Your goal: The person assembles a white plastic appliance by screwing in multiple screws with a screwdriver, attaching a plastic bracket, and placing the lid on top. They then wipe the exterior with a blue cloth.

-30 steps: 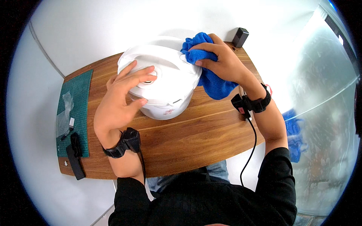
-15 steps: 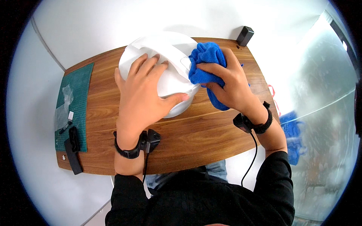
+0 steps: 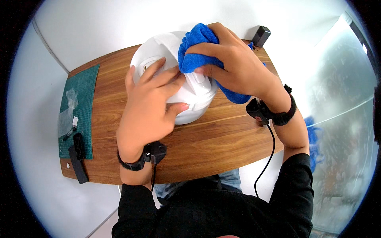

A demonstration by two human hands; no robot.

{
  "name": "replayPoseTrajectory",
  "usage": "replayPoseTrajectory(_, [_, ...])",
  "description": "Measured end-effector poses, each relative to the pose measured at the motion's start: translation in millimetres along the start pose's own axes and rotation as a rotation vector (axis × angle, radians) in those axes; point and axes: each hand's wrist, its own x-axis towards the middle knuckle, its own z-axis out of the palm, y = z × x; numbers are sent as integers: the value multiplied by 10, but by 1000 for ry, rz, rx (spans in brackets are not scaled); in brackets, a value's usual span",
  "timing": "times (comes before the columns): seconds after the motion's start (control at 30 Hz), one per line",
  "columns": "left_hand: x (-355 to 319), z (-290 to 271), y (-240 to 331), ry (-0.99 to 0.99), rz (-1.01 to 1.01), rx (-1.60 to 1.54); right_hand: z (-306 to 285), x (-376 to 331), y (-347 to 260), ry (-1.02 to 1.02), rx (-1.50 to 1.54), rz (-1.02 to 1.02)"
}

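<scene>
A round white appliance [image 3: 158,51], like a rice cooker, stands on the wooden table [image 3: 222,146]. My left hand [image 3: 149,105] lies flat on its lid and front, fingers spread, steadying it. My right hand [image 3: 230,63] presses a bunched blue cloth [image 3: 194,55] against the top right of the lid. Part of the cloth hangs down behind my right hand on the appliance's right side. Both wrists wear black bands with small devices; a cable runs down from the right one.
A green cutting mat [image 3: 79,107] lies at the table's left end with a clear plastic bag [image 3: 67,113] and small black items [image 3: 77,156] on it. A small black box [image 3: 262,35] stands at the far right corner. A frosted glass panel is at the right.
My right hand has slid the blue cloth from the appliance's right side up onto its lid. My left hand has shifted down toward the near front of the lid.
</scene>
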Motion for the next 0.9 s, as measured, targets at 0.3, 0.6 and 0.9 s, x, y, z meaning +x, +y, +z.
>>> replayPoseTrajectory(0.3, [11, 23, 28, 46, -29, -45, -94, 165, 130, -163, 87, -36])
replayPoseTrajectory(0.6, [41, 90, 45, 127, -70, -12, 144, 873, 352, -360, -19, 76])
replayPoseTrajectory(0.9, [49, 98, 83, 114, -66, 31, 574, 1388, 438, -544, -152, 198])
